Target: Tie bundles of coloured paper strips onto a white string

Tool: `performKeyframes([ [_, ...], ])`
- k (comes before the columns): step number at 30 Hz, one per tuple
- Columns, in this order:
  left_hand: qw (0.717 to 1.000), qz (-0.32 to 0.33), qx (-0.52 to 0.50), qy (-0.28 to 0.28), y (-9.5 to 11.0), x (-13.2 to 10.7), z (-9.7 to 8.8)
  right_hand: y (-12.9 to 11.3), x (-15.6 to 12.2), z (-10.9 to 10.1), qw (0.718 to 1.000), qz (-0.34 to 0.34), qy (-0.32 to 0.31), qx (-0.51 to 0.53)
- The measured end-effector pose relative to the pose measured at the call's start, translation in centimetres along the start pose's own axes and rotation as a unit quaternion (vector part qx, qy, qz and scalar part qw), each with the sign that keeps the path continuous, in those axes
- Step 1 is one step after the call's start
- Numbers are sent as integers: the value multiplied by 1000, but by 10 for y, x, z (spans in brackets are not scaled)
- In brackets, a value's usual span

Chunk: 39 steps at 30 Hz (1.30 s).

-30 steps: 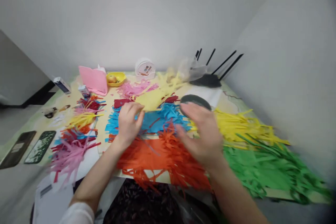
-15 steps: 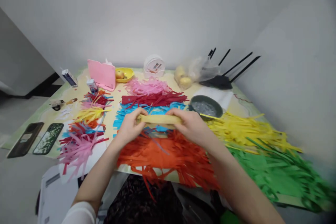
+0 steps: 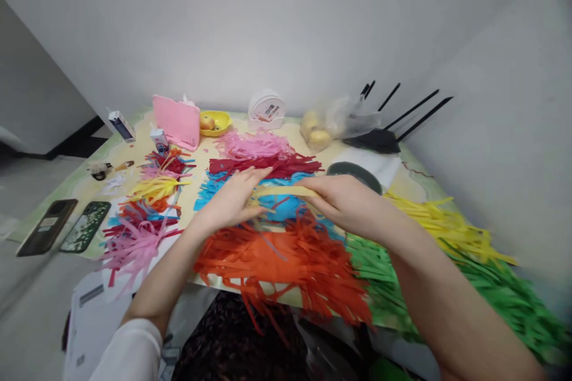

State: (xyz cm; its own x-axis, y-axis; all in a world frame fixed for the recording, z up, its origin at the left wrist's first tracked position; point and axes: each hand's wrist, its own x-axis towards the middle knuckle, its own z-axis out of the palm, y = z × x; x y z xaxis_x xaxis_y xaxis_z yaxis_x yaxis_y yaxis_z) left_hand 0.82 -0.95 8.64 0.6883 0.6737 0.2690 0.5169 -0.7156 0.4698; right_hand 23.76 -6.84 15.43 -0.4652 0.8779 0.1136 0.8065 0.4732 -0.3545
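My right hand [image 3: 351, 202] pinches the right end of a pale yellow paper strip [image 3: 288, 190] above the middle of the table. My left hand [image 3: 232, 197] is beside the strip's left end, its fingers stretched out and the thumb apart. Whether it touches the strip I cannot tell. Beneath both hands lies blue fringed paper [image 3: 286, 208]. Orange fringed paper [image 3: 268, 256] spreads nearer to me and hangs over the table edge. Behind the blue are dark red fringe [image 3: 223, 165] and pink fringe [image 3: 254, 144].
Multicoloured fringe [image 3: 152, 190] lies left, with two phones [image 3: 47, 227] beyond it. Yellow fringe [image 3: 442, 220] and green fringe [image 3: 491, 297] lie right. A dark green bowl [image 3: 353, 171] is partly behind my right hand. A pink stand [image 3: 176, 122] and a yellow bowl [image 3: 218, 125] are at the back.
My left hand has gone from gripping the strip's left end to stretched fingers. My right hand has shifted slightly right, still pinching the strip, and its forearm has swung outward.
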Motion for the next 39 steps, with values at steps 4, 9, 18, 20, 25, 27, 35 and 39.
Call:
performKeyframes([
  [4, 991, -9, -133, -33, 2, 10, 0, 2, -4, -7, 1000, 13, 7, 24],
  [9, 971, -50, -230, -39, -3, 10, 1, 18, -10, 7, 991, 51, 58, 105],
  [18, 920, -103, -379, -18, -3, -1, -4, 35, -21, 39, 949, 67, 169, 258],
  [20, 913, -91, -397, -27, -7, -4, -5, 36, -24, 39, 947, 25, 182, 263],
  [25, 924, -32, -374, -67, -11, -6, -14, 44, -35, 19, 968, -73, 88, 222],
  [27, 945, 6, -317, -81, -6, -4, -18, 49, -35, 8, 975, -82, -12, 206],
  [35, 970, 80, -150, -171, 5, -10, -33, 34, 3, 20, 985, 4, -100, 138],
  [39, 971, 63, -146, -177, 6, -10, -48, 20, 14, 26, 995, 1, -89, 33],
])
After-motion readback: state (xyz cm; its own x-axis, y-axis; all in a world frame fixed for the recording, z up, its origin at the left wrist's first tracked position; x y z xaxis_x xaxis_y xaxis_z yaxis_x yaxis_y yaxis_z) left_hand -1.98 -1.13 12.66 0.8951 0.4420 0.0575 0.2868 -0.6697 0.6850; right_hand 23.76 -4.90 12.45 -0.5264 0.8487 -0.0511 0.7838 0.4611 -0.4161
